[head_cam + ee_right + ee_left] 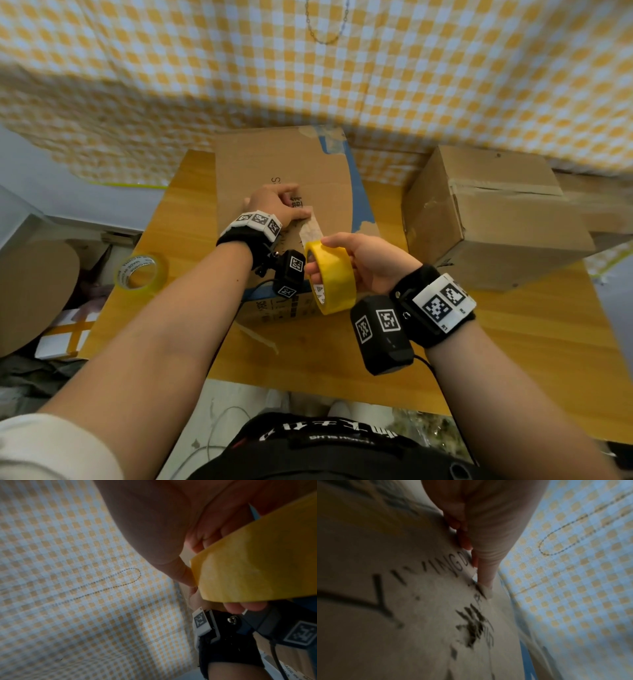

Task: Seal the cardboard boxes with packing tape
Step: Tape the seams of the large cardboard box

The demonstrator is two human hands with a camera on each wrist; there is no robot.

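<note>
Nearest: two bare forearms (164,325) reaching over the table's (513,342) near edge, each with a black wrist camera (382,330) strapped on.

Right hand (371,262): curled round the yellow roll (334,279), thumb over the top, fingertips (313,269) on the far rim, roll held on edge just above the box's (284,164) near end. Seen from the right wrist as a broad yellow band (257,568) clamped between thumb and fingers.

From the roll, a short strip (311,233) of drawn-out tape running up and left to the left hand (277,205). That hand not gripping anything: fingers laid flat along the printed cardboard, thumb pinning the strip's free end to the lid. Same flat lie in the blurred left wrist view, fingertips (486,588) on the lettering.

Box lying mid-table, running from the far edge towards the middle. Second box (496,219) at the far right corner, old tape across its top. Clear roll (140,274) at the left edge. Checked cloth (411,85) hanging behind.

Step in hand, by the look of it: starting the first strip, end anchored, little of it laid.

Next move probably calls for pulling the roll back towards the near edge while keeping the anchor pressed, holding the strip taut and straight, then smoothing it down and over the box's near face. Risk: slack tape folding on itself or drifting off line.
</note>
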